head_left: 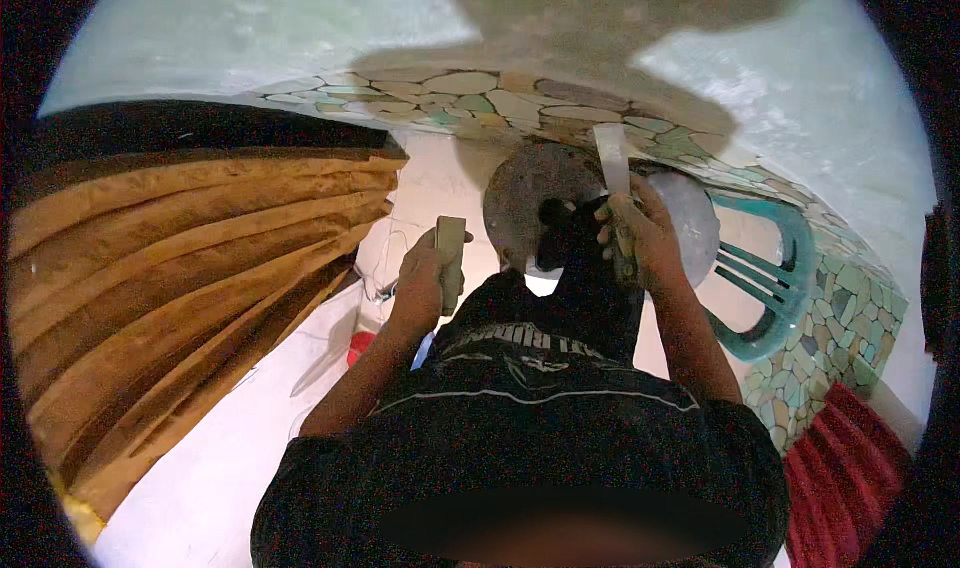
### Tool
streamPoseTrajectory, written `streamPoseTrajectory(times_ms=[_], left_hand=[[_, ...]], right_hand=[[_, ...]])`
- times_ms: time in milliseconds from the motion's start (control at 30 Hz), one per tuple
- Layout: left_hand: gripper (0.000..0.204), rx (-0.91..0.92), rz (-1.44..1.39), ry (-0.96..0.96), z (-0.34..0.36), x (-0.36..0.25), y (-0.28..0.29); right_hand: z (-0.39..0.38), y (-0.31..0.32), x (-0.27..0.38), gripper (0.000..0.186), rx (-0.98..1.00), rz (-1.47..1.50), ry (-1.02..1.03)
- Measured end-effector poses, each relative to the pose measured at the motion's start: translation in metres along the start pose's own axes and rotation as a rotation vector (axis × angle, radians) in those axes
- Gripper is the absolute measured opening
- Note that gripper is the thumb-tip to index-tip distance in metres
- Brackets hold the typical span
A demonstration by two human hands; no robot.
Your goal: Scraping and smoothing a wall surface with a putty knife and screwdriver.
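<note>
My left hand (425, 273) is closed on a narrow grey-beige rectangular block (451, 258), held upright at the centre left. My right hand (645, 238) grips a scraper (612, 153) with a pale flat blade pointing up toward the wall. Beyond my hands, a dark round surface (515, 188) and a lighter grey round one (688, 223) sit low by the wall, with my dark-clad legs over the first. My fingers partly hide the scraper's handle.
A pale wall (810, 88) with mosaic stone trim (480, 103) lies ahead. An orange-brown curtain (170, 248) fills the left, a teal plastic chair (790, 258) stands at the right, a red curtain (845, 463) hangs lower right. Cables (385, 293) lie by the left curtain.
</note>
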State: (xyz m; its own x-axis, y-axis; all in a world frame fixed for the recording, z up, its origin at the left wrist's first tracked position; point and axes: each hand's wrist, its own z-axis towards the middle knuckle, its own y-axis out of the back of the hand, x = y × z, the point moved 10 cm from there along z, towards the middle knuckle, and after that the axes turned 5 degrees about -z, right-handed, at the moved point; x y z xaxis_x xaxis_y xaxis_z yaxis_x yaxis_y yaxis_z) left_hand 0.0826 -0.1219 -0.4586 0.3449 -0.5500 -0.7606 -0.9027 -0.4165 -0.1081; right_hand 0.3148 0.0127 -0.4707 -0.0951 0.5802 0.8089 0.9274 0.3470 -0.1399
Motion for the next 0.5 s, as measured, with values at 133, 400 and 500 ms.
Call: streamPoseTrajectory(times_ms=[133,400,500], left_hand=[[0.030,0.046,-0.095,-0.101,0.038,0.069,0.026],[0.034,0.205,-0.207,0.039,-0.001,0.139,0.040],[0.025,0.189,-0.160,-0.074,-0.012,0.130,0.047]], right_hand=[[0.008,-0.022,-0.072,0.042,-0.036,0.098,0.060],[-0.057,-0.102,-0.157,0.048,-0.042,0.345,0.133],[-0.080,-0.109,-0.161,0.047,-0.046,0.365,0.142]])
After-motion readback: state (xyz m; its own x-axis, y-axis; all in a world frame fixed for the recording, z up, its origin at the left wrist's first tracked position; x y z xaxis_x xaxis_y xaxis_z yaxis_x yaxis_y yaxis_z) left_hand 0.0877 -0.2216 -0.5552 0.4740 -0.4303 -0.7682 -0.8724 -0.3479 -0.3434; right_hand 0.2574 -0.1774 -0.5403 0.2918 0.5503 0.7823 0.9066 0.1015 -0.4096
